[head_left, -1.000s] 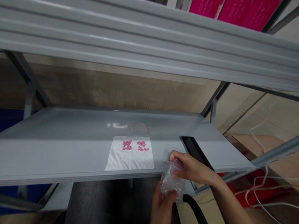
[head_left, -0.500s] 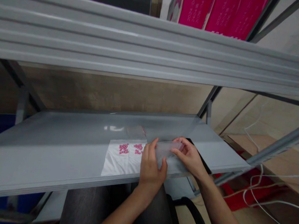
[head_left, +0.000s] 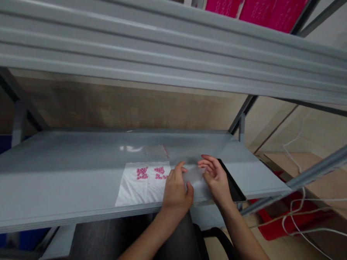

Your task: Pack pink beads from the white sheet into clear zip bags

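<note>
Pinching the clear plastic bag [head_left: 195, 179] in our left hand [head_left: 176, 194], right hand [head_left: 216, 178] spread against it, we hold it over the grey metal shelf [head_left: 58, 166]; pink beads [head_left: 142, 173] lie on a white sheet [head_left: 129, 191], none bagged so far.

2 bare forearms [head_left: 145, 247] — dark grey trousers [head_left: 98, 240]

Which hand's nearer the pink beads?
Left. The left hand is just right of the pink beads, at the edge of the white sheet. The right hand is farther right, beyond the clear plastic bag.
</note>
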Demonstrator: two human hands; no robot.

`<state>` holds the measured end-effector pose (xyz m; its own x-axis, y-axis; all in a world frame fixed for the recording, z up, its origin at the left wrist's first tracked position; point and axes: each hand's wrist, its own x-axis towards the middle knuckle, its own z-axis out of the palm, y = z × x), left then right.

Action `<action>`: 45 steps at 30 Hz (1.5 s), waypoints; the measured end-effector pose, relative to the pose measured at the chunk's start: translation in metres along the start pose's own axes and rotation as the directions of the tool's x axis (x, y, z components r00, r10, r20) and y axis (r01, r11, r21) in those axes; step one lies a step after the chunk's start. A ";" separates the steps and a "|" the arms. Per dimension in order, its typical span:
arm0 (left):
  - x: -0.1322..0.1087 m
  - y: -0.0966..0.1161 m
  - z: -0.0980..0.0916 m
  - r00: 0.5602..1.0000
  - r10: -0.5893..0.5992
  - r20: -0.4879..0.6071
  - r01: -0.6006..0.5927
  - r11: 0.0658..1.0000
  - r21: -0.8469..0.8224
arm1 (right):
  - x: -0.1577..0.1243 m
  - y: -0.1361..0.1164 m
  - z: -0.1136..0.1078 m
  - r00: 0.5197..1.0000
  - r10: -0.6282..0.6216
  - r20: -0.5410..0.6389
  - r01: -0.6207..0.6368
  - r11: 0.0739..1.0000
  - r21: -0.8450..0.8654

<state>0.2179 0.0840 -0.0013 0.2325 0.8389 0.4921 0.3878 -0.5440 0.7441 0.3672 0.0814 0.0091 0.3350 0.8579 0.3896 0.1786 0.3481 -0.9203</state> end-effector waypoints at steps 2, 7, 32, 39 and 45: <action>0.002 0.002 -0.001 1.000 -0.008 0.003 0.008 1.000 0.002 | 0.002 -0.002 0.001 1.000 0.009 -0.009 -0.009 1.000 -0.015; 0.008 0.005 -0.005 1.000 -0.007 0.012 0.007 1.000 0.004 | 0.004 -0.004 0.000 1.000 0.006 -0.022 -0.006 1.000 -0.024; 0.010 0.016 -0.013 0.988 0.082 0.130 -0.085 0.996 0.020 | -0.005 0.001 -0.001 0.999 0.026 -0.043 -0.032 0.987 -0.158; -0.003 0.024 -0.009 0.978 -0.207 0.029 0.201 0.896 -0.395 | 0.028 -0.018 0.009 0.979 -0.064 0.196 0.134 0.919 -0.370; -0.064 0.037 0.004 0.868 -0.431 0.245 0.473 0.571 -0.671 | 0.046 -0.010 0.037 0.829 -0.035 0.558 0.349 0.811 -0.469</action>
<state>0.2215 0.0104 -0.0069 0.2526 0.9676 -0.0042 -0.2669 0.0739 0.9609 0.3469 0.1313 0.0349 -0.2443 0.9102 0.3345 0.6957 0.4048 -0.5934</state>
